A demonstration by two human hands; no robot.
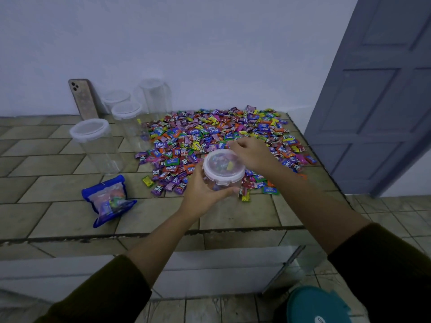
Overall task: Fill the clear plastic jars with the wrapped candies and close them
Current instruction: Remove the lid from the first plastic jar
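Jar (pixel 219 186), frame centre: being gripped by the left hand (pixel 205 192); lid (pixel 224 164) being pinched at its upper-right rim by the right hand (pixel 251 152). Risk judged: uneven pressing, lid being left unlatched.

The left hand (pixel 203 194) grips the candy-filled jar (pixel 219 186); the right hand (pixel 253 152) grips its lid (pixel 224 163) at the far rim.

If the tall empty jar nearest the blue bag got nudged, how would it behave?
The jar looks empty and is clear plastic, so probably light and easy to slide. Upright and taller than wide, it may tip if pushed near its lid. Being round, it would likely roll once down.
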